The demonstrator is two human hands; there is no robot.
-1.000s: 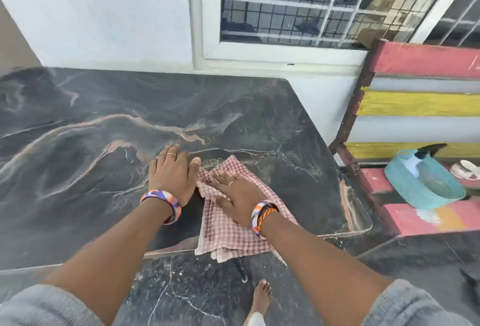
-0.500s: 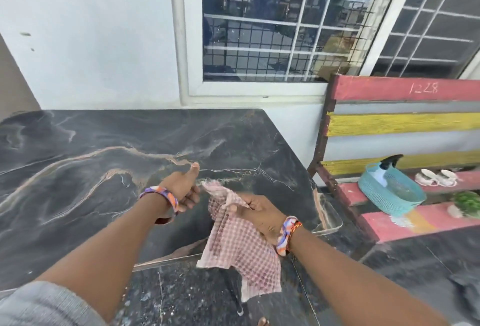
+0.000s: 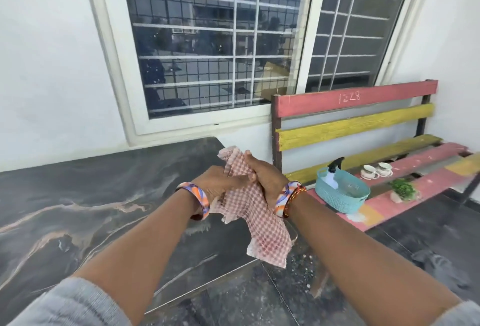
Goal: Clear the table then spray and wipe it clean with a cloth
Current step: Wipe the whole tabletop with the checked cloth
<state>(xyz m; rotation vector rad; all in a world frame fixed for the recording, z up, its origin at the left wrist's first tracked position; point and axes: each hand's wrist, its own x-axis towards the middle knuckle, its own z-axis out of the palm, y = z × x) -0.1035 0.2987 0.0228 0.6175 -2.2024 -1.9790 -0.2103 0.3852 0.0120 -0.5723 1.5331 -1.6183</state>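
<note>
A pink checked cloth (image 3: pixel 262 224) hangs in the air above the right end of the dark marble table (image 3: pixel 85 211). My left hand (image 3: pixel 220 182) and my right hand (image 3: pixel 262 175) both grip its bunched upper part, pressed close together, while its lower end dangles past the table's right edge. A spray bottle (image 3: pixel 333 172) with a black nozzle stands inside a teal basket (image 3: pixel 340 195) on the bench to the right.
A red and yellow slatted bench (image 3: pixel 363 120) stands against the wall at right, carrying the basket, two small cups (image 3: pixel 376 171) and a bunch of green leaves (image 3: pixel 404 190). A barred window (image 3: pixel 207 47) is behind the table. Dark floor tiles lie below.
The cloth lay flat on the table under both hands a second ago. It has since been lifted off and gathered up between both hands, and the view has tilted upward and to the right.
</note>
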